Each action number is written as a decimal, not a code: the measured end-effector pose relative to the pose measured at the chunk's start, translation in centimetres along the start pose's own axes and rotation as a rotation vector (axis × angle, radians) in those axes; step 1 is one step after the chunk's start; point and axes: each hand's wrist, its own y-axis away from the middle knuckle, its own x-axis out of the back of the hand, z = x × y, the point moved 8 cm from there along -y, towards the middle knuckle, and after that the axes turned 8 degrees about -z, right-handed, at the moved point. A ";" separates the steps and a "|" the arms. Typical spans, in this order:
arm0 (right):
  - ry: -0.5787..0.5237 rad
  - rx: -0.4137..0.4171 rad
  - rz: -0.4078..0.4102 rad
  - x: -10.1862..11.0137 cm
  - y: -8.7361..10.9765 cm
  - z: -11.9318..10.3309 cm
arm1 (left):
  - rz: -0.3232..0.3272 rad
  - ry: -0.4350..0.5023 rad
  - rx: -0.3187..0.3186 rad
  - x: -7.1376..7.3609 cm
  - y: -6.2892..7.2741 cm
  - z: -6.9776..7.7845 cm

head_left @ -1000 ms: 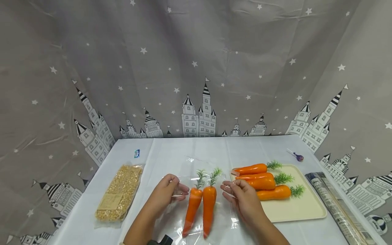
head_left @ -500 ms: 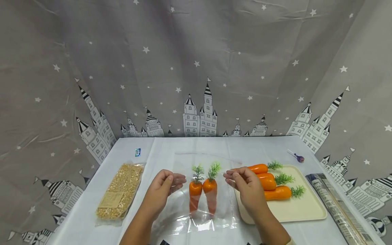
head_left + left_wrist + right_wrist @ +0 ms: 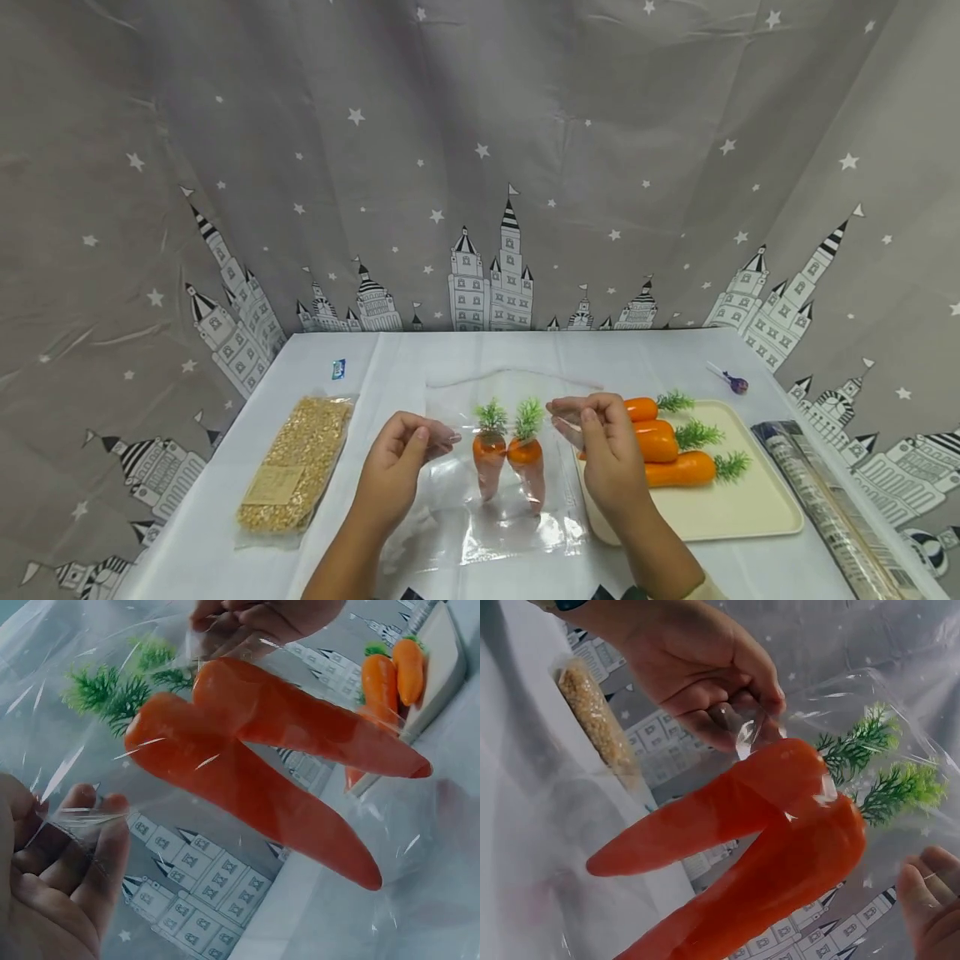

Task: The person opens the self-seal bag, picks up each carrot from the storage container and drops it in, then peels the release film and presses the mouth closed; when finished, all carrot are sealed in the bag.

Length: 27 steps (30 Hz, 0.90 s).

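Note:
Two glossy orange carrots [image 3: 490,457] with feathery green tops lie side by side inside a clear plastic bag [image 3: 517,535]. My left hand [image 3: 393,467] pinches the bag's left side, with the thumb above the curled fingers. At the opposite side, my right hand [image 3: 609,454] grips the plastic in the same way. The bag is held up and tilted, green tops away from me. In the left wrist view both carrots [image 3: 255,799] show through the film, their tips toward the right. Wrinkled plastic is gathered at the fingers of my left hand [image 3: 709,682] in the right wrist view.
More carrots [image 3: 678,471] lie on a cream tray [image 3: 738,517] at the right, partly behind my right hand. A bag of yellow grains [image 3: 296,467] is at left. Around them are a lollipop [image 3: 735,383], a small blue packet [image 3: 339,369] and a long wrapped roll [image 3: 825,508].
Both hands have lifted the bag and shifted slightly away from me. The carrots inside now look shorter, tilted with their tops up. The bag's far edge stands out more clearly.

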 end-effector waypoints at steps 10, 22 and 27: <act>-0.007 -0.038 -0.033 -0.4 -0.4 0.3 | 0.140 -0.366 -0.034 -0.4 -0.5 2.8; -0.176 -0.130 -0.034 -0.1 -0.8 2.4 | 0.188 -0.013 -0.097 -0.5 -1.2 3.3; -0.207 -0.163 -0.088 -0.7 -1.0 3.0 | 0.172 0.082 -0.030 -1.0 -1.4 2.8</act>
